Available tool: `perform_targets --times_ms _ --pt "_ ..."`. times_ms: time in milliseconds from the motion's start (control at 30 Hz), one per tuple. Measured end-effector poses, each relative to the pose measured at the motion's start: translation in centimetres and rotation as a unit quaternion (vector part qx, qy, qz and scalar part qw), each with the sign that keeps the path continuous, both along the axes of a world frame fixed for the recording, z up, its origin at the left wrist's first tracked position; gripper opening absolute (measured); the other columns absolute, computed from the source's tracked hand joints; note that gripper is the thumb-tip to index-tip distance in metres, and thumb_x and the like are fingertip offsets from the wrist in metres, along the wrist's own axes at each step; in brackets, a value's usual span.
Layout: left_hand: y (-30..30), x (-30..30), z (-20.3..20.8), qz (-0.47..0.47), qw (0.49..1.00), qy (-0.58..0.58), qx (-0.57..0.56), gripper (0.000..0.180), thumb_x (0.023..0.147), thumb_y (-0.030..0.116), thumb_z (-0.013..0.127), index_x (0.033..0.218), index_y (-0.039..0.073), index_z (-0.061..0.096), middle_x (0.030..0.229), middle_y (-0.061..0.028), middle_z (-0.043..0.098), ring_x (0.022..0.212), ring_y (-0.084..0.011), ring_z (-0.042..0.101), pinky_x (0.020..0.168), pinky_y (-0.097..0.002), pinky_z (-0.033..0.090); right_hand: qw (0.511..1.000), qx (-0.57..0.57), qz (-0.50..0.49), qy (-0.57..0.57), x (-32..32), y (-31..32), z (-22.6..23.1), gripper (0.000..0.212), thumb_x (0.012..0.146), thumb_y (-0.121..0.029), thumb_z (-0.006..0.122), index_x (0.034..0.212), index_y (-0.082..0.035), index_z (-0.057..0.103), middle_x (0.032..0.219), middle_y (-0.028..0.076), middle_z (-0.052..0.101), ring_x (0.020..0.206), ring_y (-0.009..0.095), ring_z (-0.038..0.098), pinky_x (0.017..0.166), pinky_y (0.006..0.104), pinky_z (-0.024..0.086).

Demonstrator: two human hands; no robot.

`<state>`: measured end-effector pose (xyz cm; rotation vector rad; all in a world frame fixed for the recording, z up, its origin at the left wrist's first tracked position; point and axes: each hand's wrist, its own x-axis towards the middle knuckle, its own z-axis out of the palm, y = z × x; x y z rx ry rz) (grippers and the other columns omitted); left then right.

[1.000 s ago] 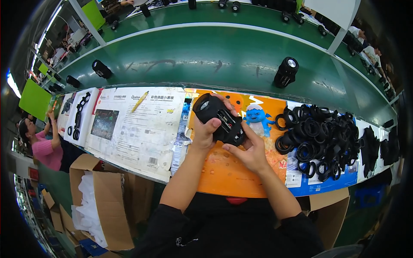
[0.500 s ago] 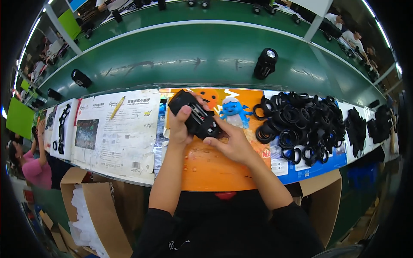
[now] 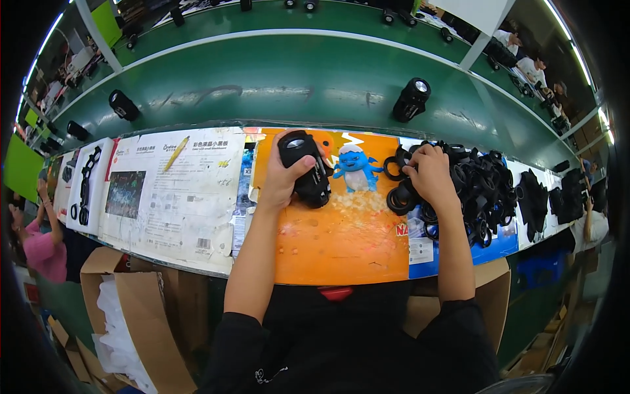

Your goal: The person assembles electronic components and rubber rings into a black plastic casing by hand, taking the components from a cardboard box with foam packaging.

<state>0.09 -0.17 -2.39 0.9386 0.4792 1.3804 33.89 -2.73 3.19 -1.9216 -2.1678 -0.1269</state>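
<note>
My left hand (image 3: 286,180) is wrapped round a black cylindrical portable speaker (image 3: 306,172). The speaker is tilted, and its round, silver-centred end faces up. On the right, my right hand (image 3: 430,172) has its fingers bent down onto the near-left edge of a heap of black rubber-looking rings (image 3: 482,187). Its fingertips pinch at a ring there, partly hidden by the fingers. Between my hands an orange board (image 3: 341,253) with a printed blue cartoon figure covers the bench.
A yellow pen-like tool (image 3: 176,154) lies on white printed board at left, beside a white tray (image 3: 102,177) of black parts. More speakers stand on the green conveyor (image 3: 262,79), one black speaker (image 3: 412,100) far right. Open cartons (image 3: 141,315) stand below the bench. Co-workers sit on both sides.
My right hand has let go of the speaker and moved right to the ring heap. My left hand keeps the speaker, now turned more upright.
</note>
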Motion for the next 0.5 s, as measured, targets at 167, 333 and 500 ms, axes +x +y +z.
perform_targets --times_ms 167,333,500 --pt "-0.1 -0.6 0.4 -0.015 0.999 0.029 0.0 0.066 0.088 0.029 0.091 0.139 0.004 0.056 0.121 -0.0193 0.074 0.107 -0.0313 0.077 0.089 -0.0459 0.068 0.985 0.055 0.089 0.141 -1.9 -0.3 2.1 0.018 0.096 -0.02 0.081 0.104 -0.004 0.078 0.121 0.012 0.072 0.128 0.035 0.06 0.108 0.048 0.043" --pt "-0.3 -1.1 -0.6 -0.06 0.992 0.112 0.007 0.069 0.091 0.029 0.09 0.147 0.002 0.058 0.124 -0.0103 0.073 0.107 -0.0202 0.075 0.095 -0.0362 0.063 0.853 -0.162 0.189 0.459 -6.9 2.7 5.5 0.021 0.108 -0.018 0.074 0.117 0.001 0.072 0.143 0.015 0.073 0.129 0.026 0.07 0.111 0.039 0.054" --pt "-1.3 0.5 0.7 -0.044 0.984 0.17 0.01 0.073 0.086 0.034 0.095 0.143 0.003 0.061 0.121 -0.0069 0.072 0.105 -0.0156 0.07 0.093 -0.0322 0.06 0.779 -0.309 0.321 0.441 -8.7 6.8 6.8 0.02 0.11 -0.016 0.072 0.117 0.003 0.071 0.147 0.023 0.069 0.127 0.019 0.067 0.114 0.036 0.054"
